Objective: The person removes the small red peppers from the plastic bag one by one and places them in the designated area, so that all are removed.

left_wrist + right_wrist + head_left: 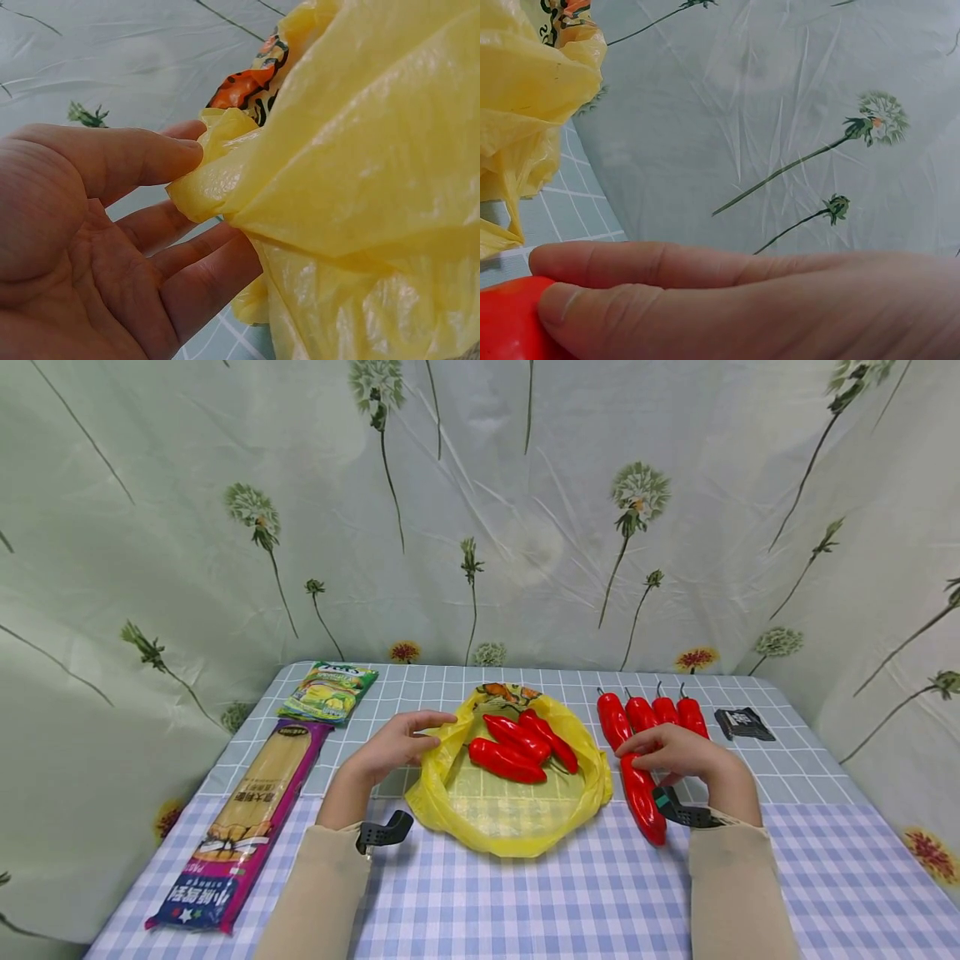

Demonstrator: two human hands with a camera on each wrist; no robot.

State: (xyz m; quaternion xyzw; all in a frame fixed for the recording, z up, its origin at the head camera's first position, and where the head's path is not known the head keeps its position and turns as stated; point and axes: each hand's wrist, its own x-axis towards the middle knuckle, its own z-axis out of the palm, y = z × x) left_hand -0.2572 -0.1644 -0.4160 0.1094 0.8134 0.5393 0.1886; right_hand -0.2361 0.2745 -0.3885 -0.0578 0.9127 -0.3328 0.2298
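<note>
A yellow plastic bag [517,845] lies open in the middle of the table, its rim spread in a ring, with 3 red peppers [507,763] inside. My left hand [392,749] pinches the bag's left rim between thumb and fingers; the left wrist view shows the gathered plastic [214,180] at the thumb tip. To the right of the bag, my right hand [693,756] holds a long red pepper [643,806] lying on the cloth. Thumb and forefinger touch its end [514,319] in the right wrist view. Several more red peppers [613,720] lie in a row just beyond this hand.
On the left lie a purple-edged pasta packet [247,818] and, behind it, a green and yellow packet [327,692]. A small black packet [742,724] sits at the back right. A checked cloth [525,910] covers the table, and a flowered curtain [525,527] hangs behind.
</note>
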